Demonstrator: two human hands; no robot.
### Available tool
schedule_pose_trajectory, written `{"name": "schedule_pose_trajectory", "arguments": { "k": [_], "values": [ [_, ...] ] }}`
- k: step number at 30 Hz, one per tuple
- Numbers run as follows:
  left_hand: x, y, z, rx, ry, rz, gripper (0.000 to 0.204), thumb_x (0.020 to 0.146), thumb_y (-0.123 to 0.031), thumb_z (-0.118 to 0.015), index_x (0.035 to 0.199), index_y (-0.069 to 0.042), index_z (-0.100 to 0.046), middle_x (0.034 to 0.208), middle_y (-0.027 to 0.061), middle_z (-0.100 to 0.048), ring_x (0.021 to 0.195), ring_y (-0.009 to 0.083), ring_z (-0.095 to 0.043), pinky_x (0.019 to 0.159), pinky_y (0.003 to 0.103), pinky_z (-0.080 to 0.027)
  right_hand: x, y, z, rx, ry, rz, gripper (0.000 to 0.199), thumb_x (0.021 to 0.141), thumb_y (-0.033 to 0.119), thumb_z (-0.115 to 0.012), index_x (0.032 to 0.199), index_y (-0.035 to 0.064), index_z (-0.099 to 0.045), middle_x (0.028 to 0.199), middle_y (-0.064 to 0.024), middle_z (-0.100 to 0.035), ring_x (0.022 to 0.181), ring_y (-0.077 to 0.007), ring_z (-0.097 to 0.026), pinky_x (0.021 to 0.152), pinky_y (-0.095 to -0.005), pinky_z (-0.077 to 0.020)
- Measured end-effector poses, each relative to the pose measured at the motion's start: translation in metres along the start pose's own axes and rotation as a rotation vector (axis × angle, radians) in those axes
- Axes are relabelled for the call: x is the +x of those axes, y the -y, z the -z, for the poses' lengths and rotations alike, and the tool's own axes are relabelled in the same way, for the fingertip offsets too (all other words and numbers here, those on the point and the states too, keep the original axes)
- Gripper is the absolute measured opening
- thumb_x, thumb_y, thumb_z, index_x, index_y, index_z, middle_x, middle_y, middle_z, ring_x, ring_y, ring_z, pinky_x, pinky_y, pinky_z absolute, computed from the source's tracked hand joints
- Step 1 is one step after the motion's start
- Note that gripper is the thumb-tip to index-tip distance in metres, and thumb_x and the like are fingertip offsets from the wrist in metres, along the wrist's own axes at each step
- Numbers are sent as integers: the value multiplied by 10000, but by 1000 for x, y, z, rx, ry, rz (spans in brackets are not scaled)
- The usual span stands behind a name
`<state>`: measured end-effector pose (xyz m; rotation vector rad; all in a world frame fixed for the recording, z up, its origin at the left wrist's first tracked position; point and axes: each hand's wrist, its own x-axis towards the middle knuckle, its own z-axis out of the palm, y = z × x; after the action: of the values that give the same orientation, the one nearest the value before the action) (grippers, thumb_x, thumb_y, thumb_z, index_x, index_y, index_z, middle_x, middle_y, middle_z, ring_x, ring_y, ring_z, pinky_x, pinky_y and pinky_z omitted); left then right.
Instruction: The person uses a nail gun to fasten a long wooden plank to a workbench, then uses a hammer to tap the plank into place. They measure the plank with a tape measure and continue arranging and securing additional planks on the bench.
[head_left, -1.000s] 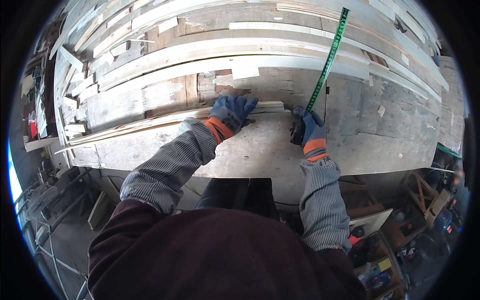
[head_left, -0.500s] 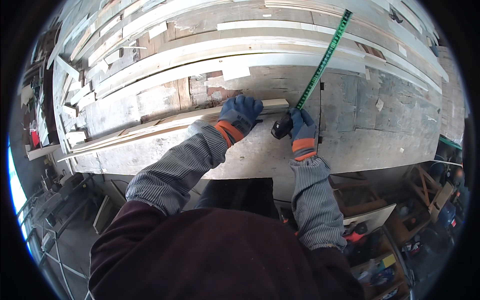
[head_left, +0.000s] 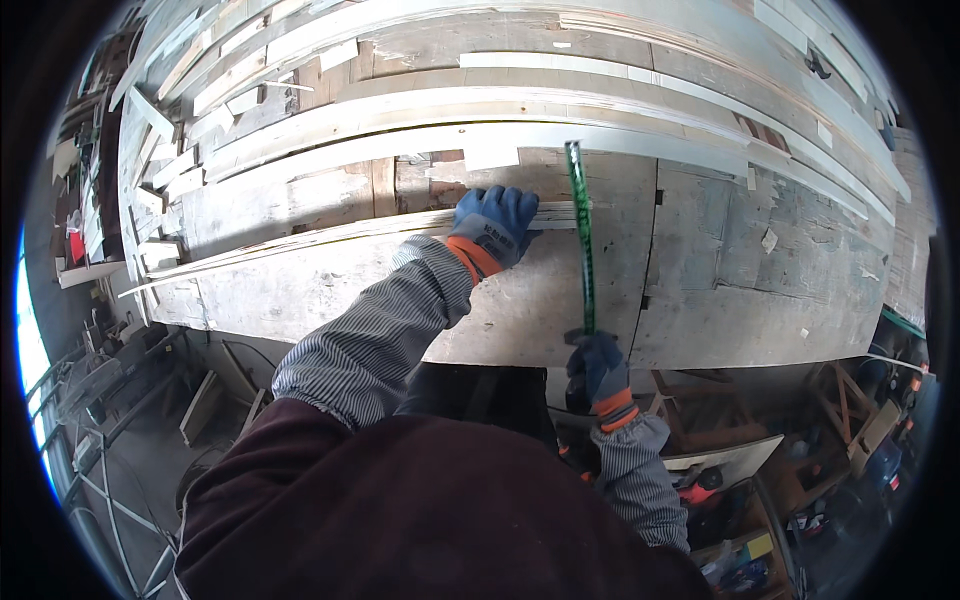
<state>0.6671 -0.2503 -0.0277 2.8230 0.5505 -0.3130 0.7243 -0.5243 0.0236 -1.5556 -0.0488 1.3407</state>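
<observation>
My left hand (head_left: 497, 222), in a blue glove with an orange cuff, presses flat on a bundle of thin pale wood strips (head_left: 330, 237) lying across a worn wooden workbench (head_left: 700, 290). My right hand (head_left: 598, 365), gloved the same way, grips a dark tape measure body at the bench's near edge. Its green tape blade (head_left: 579, 235) runs from that hand up across the bench and over the end of the strips, just right of my left hand.
Long white boards and battens (head_left: 520, 110) are stacked along the far side of the bench. Short offcuts (head_left: 160, 170) lie at the left end. Below the bench at right are shelves with tools and small coloured items (head_left: 800, 480). A metal frame (head_left: 110, 380) stands low left.
My right hand has pulled back from the middle of the bench to its near edge, and the green tape has swung from a slant to nearly straight. My left hand stays on the strips.
</observation>
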Motion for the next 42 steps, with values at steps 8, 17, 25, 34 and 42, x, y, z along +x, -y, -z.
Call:
{"name": "schedule_pose_trajectory", "arguments": {
  "k": [8, 17, 25, 34, 42],
  "values": [
    [-1, -1, -3, 17, 38, -2, 540, 822, -468, -631, 1216, -126, -493, 999, 66, -590, 936, 250, -589, 794, 433, -461, -27, -25, -19, 107, -39, -241, 256, 976, 238, -429, 1010, 35, -581, 596, -39, -521, 453, -107, -473, 434, -270, -424],
    [0, -2, 2, 34, 92, -12, 833, 820, -461, -639, 1482, -206, -203, 998, 53, -582, 886, 230, -592, 782, 413, -466, -31, -33, -31, 109, -47, -282, 248, 976, 227, -426, 988, 39, -587, 597, -31, -510, 466, -104, -457, 439, -282, -414],
    [1, -7, 6, 58, 131, 22, 646, 863, -469, -585, 1433, -348, -307, 1033, 50, -572, 939, 226, -588, 807, 433, -462, -36, -60, -30, 140, -50, -155, 232, 988, 206, -420, 977, 42, -584, 599, -32, -517, 482, -102, -468, 454, -269, -409],
    [-1, -8, 2, 68, 76, 15, 585, 866, -457, -585, 1394, -362, -352, 1030, 47, -577, 970, 227, -595, 806, 428, -474, -13, -122, -20, 101, -101, -88, 195, 985, 163, -434, 990, 48, -591, 642, -44, -581, 520, -94, -498, 495, -249, -417],
    [-1, -7, 3, 51, 88, 13, 617, 864, -428, -592, 1416, -359, -324, 1014, 34, -585, 953, 215, -592, 804, 409, -472, -11, -124, -21, 82, -102, -15, 203, 985, 163, -432, 1002, 43, -595, 652, -37, -581, 534, -90, -505, 504, -239, -418]
  ]
}}
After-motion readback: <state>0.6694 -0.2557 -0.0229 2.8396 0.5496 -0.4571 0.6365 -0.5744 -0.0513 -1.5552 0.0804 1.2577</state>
